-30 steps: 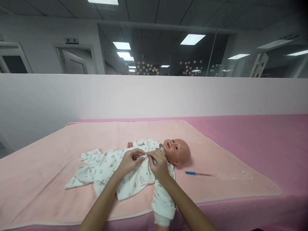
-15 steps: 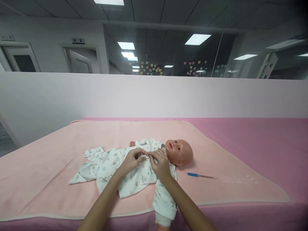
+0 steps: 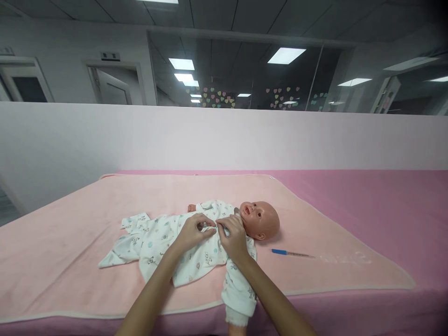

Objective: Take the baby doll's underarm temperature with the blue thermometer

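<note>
A baby doll [image 3: 261,219] lies on its back with its head to the right, dressed in a white printed romper [image 3: 201,268]. Over the doll's chest, my left hand [image 3: 196,232] has thumb and forefinger curled on the romper's front edge. Facing it, my right hand [image 3: 233,237] pinches the cloth near the collar, its fingertips almost meeting the left ones. Whatever small fastening may sit between the fingertips is hidden. One sleeve [image 3: 238,291] of the romper stretches toward the near edge, beneath my right forearm.
Under the doll is a peach blanket [image 3: 70,261] spread over a pink sheet [image 3: 392,210]. A thin stick with a blue end [image 3: 279,252], like a thermometer or pen, lies right of the doll beside a clear item [image 3: 346,258]. Behind stands a white partition [image 3: 224,140].
The view has shifted very slightly. My left thumb and forefinger have parted a little at the romper's edge; the right hand stays nearly still.
</note>
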`<state>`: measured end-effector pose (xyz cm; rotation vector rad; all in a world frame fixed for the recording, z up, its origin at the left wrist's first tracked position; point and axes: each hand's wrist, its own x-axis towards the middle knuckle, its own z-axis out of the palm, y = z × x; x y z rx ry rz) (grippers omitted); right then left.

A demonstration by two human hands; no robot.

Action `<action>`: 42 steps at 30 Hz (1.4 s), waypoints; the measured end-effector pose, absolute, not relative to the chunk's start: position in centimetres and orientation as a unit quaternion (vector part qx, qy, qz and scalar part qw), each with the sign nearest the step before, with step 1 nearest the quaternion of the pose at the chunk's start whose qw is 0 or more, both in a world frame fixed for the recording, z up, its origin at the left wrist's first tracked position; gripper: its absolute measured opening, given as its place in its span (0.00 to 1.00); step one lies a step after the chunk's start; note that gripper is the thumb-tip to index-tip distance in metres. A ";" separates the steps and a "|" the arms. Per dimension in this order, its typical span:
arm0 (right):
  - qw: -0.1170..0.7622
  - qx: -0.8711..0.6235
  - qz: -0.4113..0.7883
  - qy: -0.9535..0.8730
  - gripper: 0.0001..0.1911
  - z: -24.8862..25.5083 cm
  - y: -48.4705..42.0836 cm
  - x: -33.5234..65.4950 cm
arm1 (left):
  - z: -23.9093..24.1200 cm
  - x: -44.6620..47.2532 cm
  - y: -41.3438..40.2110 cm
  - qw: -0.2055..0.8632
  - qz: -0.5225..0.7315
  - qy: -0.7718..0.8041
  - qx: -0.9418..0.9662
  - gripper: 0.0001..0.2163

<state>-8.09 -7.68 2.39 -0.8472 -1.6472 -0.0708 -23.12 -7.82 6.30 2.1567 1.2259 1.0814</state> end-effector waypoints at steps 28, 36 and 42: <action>0.425 -0.292 -0.132 -0.847 0.09 3.7 -8.9 -11.1 | 3.8 -26.6 -11.2 -0.086 0.425 0.529 0.729 0.12; 0.487 -0.294 -0.026 -0.822 0.03 3.2 -8.9 -10.4 | 3.7 -25.8 -11.8 -0.117 0.446 0.538 0.706 0.13; 0.516 -0.294 0.026 -0.804 0.03 3.3 -8.9 -10.3 | 3.5 -25.4 -12.2 -0.133 0.452 0.484 0.737 0.13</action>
